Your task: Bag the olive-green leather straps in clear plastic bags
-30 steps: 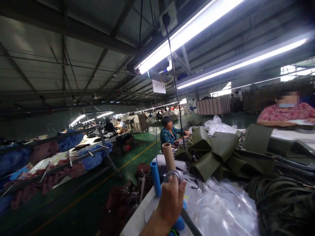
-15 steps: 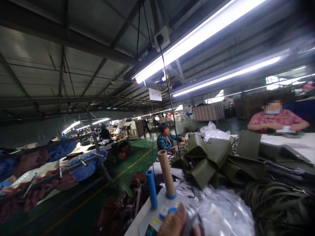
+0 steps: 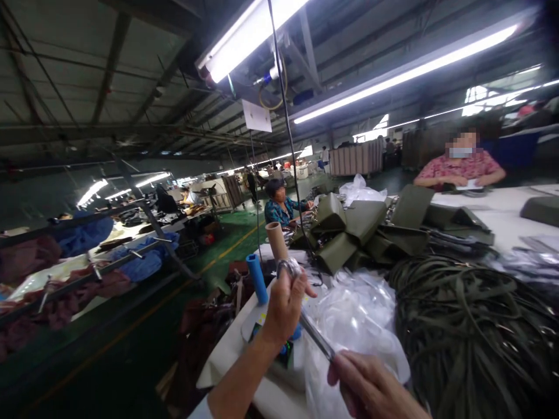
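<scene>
My left hand [image 3: 283,302] is raised in front of the brown cardboard tube [image 3: 276,240], its fingers closed on the upper end of a shiny, strip-like item [image 3: 315,334]. That item slants down to the right, and my right hand [image 3: 364,378] pinches its lower end. What the item is exactly cannot be made out. Left of my left hand a blue spool holder [image 3: 257,279] stands on the machine. Crumpled clear plastic [image 3: 353,314] lies behind and beneath the shiny item.
Olive green bags [image 3: 362,221] are heaped beyond the plastic. Dark green straps [image 3: 471,326] pile up at the right. A black cable [image 3: 290,134] hangs down ahead. One person [image 3: 282,206] sits ahead, another [image 3: 458,169] at the white table [image 3: 515,203].
The view has tilted down. Both hands now show more fully, with the shiny item stretched between them; before, only blurred fingers showed at the bottom edge.
</scene>
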The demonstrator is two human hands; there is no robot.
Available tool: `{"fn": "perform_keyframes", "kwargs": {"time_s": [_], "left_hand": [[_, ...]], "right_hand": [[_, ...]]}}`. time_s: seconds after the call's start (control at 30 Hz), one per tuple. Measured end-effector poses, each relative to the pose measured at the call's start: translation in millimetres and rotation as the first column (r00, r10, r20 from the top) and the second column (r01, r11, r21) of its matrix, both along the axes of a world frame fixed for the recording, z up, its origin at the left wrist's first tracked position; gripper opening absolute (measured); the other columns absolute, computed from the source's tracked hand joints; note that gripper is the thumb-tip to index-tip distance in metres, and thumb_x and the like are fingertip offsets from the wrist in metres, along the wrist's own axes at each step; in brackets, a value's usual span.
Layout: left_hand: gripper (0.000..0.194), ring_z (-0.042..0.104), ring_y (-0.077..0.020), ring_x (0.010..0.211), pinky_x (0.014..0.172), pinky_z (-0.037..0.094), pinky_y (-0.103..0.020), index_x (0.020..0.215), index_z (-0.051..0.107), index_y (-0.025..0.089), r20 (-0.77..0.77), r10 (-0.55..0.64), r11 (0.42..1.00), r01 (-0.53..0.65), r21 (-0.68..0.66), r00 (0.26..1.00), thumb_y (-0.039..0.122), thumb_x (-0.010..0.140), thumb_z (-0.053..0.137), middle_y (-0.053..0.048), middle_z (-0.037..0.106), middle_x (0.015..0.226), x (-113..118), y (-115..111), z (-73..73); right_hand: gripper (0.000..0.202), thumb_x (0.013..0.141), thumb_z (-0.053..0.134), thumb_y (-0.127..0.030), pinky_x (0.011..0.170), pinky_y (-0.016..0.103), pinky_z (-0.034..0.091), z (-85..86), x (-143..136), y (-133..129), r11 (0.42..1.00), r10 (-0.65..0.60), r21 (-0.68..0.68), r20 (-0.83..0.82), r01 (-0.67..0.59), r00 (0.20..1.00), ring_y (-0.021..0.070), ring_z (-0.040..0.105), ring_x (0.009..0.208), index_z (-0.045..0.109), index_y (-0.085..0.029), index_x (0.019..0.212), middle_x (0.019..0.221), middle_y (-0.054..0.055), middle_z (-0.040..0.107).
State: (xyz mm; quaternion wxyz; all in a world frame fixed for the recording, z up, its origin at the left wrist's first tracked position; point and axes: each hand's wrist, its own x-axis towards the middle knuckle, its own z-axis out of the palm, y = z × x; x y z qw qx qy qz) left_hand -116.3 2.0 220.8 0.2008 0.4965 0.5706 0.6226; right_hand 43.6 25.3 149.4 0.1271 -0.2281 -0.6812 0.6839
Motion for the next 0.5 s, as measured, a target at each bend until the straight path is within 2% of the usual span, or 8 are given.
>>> {"fn": "perform_keyframes", "kwargs": {"time_s": [0.07, 0.13, 0.17, 0.23, 0.3, 0.37, 0.43, 0.5], "left_hand": [[0.017, 0.051, -0.0173, 0.065, 0.072, 0.036, -0.026, 0.081, 0.059, 0.017, -0.14, -0.051, 0.994, 0.037, -0.103, 0.989, 0.034, 0.08, 0.057, -0.003, 0.057, 0.064, 8.3, -9.4, -16.4], [0.013, 0.046, -0.0176, 0.061, 0.069, 0.035, -0.026, 0.071, 0.059, 0.018, -0.15, -0.102, 0.986, 0.08, -0.145, 0.983, 0.03, 0.075, 0.063, -0.003, 0.053, 0.06, 16.3, -18.2, -27.3], [0.013, 0.045, -0.0178, 0.06, 0.069, 0.035, -0.026, 0.07, 0.059, 0.018, -0.177, -0.141, 0.979, 0.111, -0.168, 0.974, 0.029, 0.073, 0.065, -0.003, 0.051, 0.06, 19.3, -21.3, -30.6], [0.014, 0.044, -0.0184, 0.061, 0.068, 0.035, -0.027, 0.071, 0.059, 0.018, -0.279, -0.235, 0.958, 0.173, -0.231, 0.931, 0.03, 0.07, 0.067, -0.003, 0.051, 0.063, 21.4, -24.6, -34.2], [0.016, 0.043, -0.0179, 0.06, 0.066, 0.035, -0.027, 0.073, 0.06, 0.018, -0.377, -0.295, 0.935, 0.184, -0.302, 0.878, 0.033, 0.071, 0.065, -0.004, 0.05, 0.064, 17.8, -25.6, -35.9], [0.017, 0.041, -0.0164, 0.055, 0.063, 0.037, -0.026, 0.069, 0.06, 0.018, -0.375, -0.29, 0.922, 0.151, -0.358, 0.88, 0.034, 0.071, 0.066, -0.003, 0.048, 0.061, 9.4, -26.3, -37.2], [0.02, 0.04, -0.015, 0.05, 0.059, 0.038, -0.025, 0.06, 0.059, 0.019, -0.237, -0.269, 0.906, 0.163, -0.39, 0.933, 0.032, 0.063, 0.074, -0.001, 0.043, 0.053, -1.0, -25.6, -37.6], [0.021, 0.046, -0.0158, 0.051, 0.057, 0.041, -0.024, 0.057, 0.058, 0.02, 0.058, -0.237, 0.903, 0.242, -0.356, 0.97, 0.029, 0.063, 0.075, 0.0, 0.04, 0.049, -9.2, -22.6, -34.7]], "right_hand": [[0.053, 0.078, 0.042, -0.066, 0.031, 0.013, 0.021, 21.4, 12.4, 10.7, 0.955, 0.014, -0.295, -0.025, -0.021, 1.0, 0.0027, 0.026, 0.03, 0.054, -0.015, 0.078, 0.04, -0.008, 0.036], [0.04, 0.081, 0.05, -0.054, 0.031, 0.011, 0.021, 40.3, 20.2, 27.3, 0.865, -0.035, -0.503, -0.063, -0.002, 0.997, 0.0004, 0.019, 0.027, 0.053, -0.015, 0.073, 0.038, -0.011, 0.033], [0.035, 0.082, 0.052, -0.048, 0.031, 0.011, 0.021, 46.4, 21.4, 36.9, 0.824, -0.037, -0.566, -0.063, -0.005, 0.997, -0.0001, 0.018, 0.027, 0.052, -0.014, 0.07, 0.037, -0.011, 0.032], [0.033, 0.082, 0.052, -0.041, 0.03, 0.01, 0.021, 50.4, 19.7, 55.5, 0.783, 0.05, -0.619, -0.031, -0.059, 0.998, -0.0002, 0.021, 0.026, 0.052, -0.013, 0.064, 0.036, -0.01, 0.035], [0.034, 0.08, 0.053, -0.04, 0.029, 0.01, 0.024, 45.6, 15.4, 68.6, 0.794, 0.16, -0.598, 0.028, -0.112, 0.987, 0.0009, 0.028, 0.025, 0.053, -0.012, 0.059, 0.036, -0.007, 0.04], [0.031, 0.075, 0.056, -0.039, 0.029, 0.011, 0.03, 36.5, 12.2, 74.2, 0.838, 0.263, -0.514, 0.083, -0.185, 0.961, 0.003, 0.036, 0.028, 0.054, -0.013, 0.058, 0.039, -0.005, 0.046], [0.019, 0.068, 0.061, -0.03, 0.031, 0.011, 0.034, 26.3, 11.2, 75.9, 0.904, 0.314, -0.345, 0.135, -0.253, 0.94, 0.0037, 0.04, 0.031, 0.055, -0.013, 0.06, 0.043, -0.006, 0.049], [0.002, 0.062, 0.061, -0.013, 0.033, 0.007, 0.03, 18.1, 12.2, 78.8, 0.964, 0.262, -0.084, 0.161, -0.251, 0.952, 0.0009, 0.037, 0.035, 0.059, -0.013, 0.061, 0.046, -0.008, 0.046]]}}
